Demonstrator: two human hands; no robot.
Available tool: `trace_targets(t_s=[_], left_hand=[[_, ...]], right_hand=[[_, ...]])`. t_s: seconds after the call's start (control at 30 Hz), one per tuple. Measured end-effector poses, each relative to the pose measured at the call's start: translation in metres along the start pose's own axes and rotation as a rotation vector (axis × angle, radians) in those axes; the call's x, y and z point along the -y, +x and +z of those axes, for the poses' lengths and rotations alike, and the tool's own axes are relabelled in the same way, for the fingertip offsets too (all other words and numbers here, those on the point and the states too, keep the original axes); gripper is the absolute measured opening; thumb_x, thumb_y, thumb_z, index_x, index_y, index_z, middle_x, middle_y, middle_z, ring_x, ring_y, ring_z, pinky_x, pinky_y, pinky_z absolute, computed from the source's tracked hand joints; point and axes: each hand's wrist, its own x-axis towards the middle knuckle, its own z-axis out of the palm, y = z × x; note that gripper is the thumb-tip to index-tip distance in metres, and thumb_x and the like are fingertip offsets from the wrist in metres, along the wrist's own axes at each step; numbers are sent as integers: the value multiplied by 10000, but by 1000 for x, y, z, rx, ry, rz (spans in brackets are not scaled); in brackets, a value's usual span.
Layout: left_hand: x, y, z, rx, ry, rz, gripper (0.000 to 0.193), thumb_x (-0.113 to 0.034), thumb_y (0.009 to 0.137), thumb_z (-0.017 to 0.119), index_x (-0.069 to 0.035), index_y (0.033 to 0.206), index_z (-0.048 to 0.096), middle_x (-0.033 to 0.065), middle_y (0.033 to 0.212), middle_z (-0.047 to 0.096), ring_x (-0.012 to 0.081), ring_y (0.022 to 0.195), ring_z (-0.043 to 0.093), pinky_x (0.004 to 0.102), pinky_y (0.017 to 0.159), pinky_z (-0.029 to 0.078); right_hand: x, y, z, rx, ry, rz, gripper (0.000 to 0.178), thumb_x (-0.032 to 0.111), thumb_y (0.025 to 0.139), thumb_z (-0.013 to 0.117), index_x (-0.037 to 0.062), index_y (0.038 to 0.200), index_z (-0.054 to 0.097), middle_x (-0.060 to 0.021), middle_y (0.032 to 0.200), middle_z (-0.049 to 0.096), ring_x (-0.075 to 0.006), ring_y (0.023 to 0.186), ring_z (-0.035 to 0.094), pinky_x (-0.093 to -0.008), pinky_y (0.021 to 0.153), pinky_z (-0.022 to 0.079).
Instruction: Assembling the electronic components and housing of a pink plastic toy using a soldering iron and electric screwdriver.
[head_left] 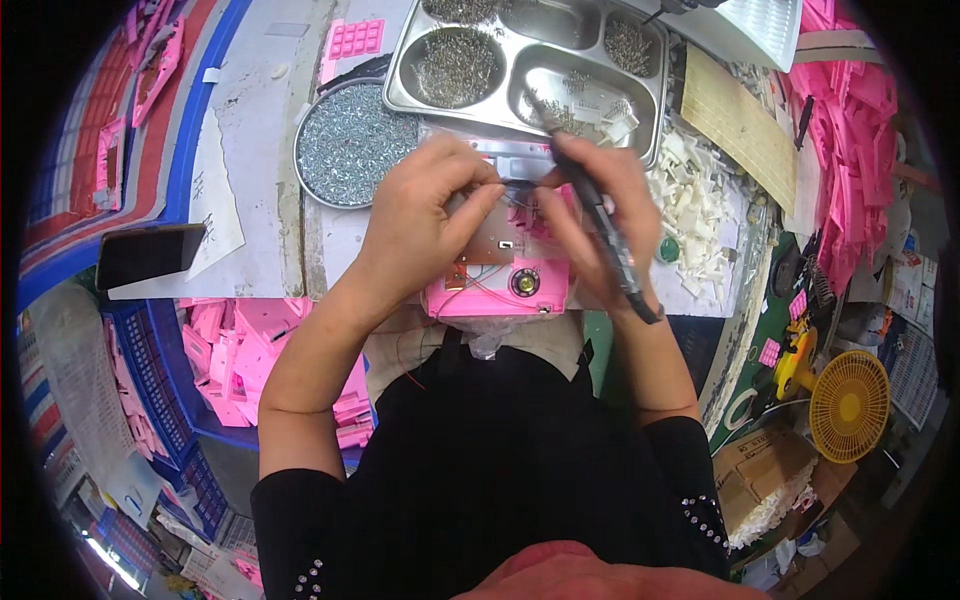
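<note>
In front of me lies a pink plastic housing (pixel 470 303) with thin wires, a brown circuit board (pixel 487 245) and a round black part (pixel 524 282). My left hand (pixel 425 205) is over its left side, thumb and forefinger pinched together; what they hold, if anything, is too small to name. My right hand (pixel 610 205) has its fingers curled round a long black-handled tool (pixel 603 225) with a thin pointed tip. That tip points up and away, toward the metal tray. The right fingertips come close to the left ones, above a grey metal part (pixel 520 165) partly hidden by the hands.
A compartmented metal tray (pixel 520 128) of small metal parts stands beyond my hands, beside a round tray of screws (pixel 355 140). White plastic pieces (pixel 690 200) lie to the right, a phone (pixel 150 255) to the left. Pink parts (pixel 240 350) fill a bin below; a yellow fan (pixel 850 405) stands lower right.
</note>
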Motion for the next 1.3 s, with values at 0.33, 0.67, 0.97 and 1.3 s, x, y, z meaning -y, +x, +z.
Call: trace_targets(t_s=[0.33, 0.67, 0.97, 1.3], left_hand=[[4, -3, 19, -43, 290, 110, 109, -49, 756, 790, 9, 767, 698, 81, 855, 558, 242, 778, 602, 356, 683, 506], [3, -1, 17, -29, 194, -4, 116, -39, 768, 774, 20, 773, 674, 84, 879, 555, 226, 769, 596, 335, 682, 506], [4, -1, 18, -56, 217, 31, 111, -40, 762, 765, 16, 767, 670, 93, 883, 565, 234, 775, 604, 344, 677, 504], [4, -1, 20, -62, 212, 19, 119, -46, 760, 765, 13, 746, 662, 88, 882, 567, 227, 767, 603, 340, 673, 505]], right_hand=[[-6, -33, -42, -5, 30, 49, 458, 4, 757, 851, 40, 1196, 724, -94, 915, 674, -205, 780, 656, -300, 692, 513], [-6, -34, -49, 146, 51, -180, 375, 14, 698, 835, 61, 1048, 709, -55, 742, 614, -229, 638, 551, -341, 616, 430], [-8, -32, -39, 138, 24, -184, 354, 9, 650, 842, 79, 979, 732, -32, 706, 557, -224, 615, 524, -338, 616, 419], [-9, -31, -36, 131, 1, -223, 379, 5, 611, 843, 82, 967, 739, -24, 686, 531, -220, 619, 518, -339, 627, 421]])
